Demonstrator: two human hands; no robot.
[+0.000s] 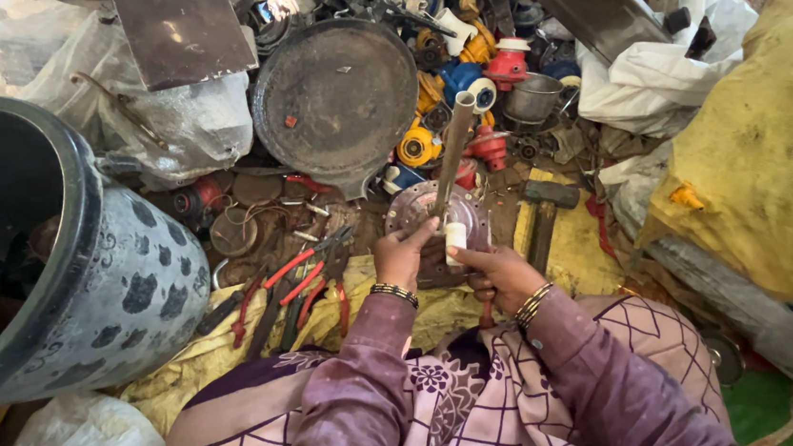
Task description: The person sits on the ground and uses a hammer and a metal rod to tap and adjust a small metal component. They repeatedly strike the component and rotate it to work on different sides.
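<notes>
Your left hand [402,254] has its grip closed around the lower end of a long metal tube [455,154], which slants up and away from you with its open mouth at the far end. Your right hand [504,274] is clenched low on the same work, just right of the left grip, with a short white cylinder [455,241] pinched against the tube's base. Holding with both hands probably keeps the tube steady while the white piece sits against it.

Directly beneath both grips lies a round metal disc with holes [434,212], resting on the floor over a yellow cloth [579,253]. To the left of your left grip, red-handled pliers [299,284] lie within easy reach. Just right of your right grip lies a hammer [546,212]. Beyond the tube's far end stands a large round dark pan [335,94], and far to the left a spotted grey bucket [125,285].
</notes>
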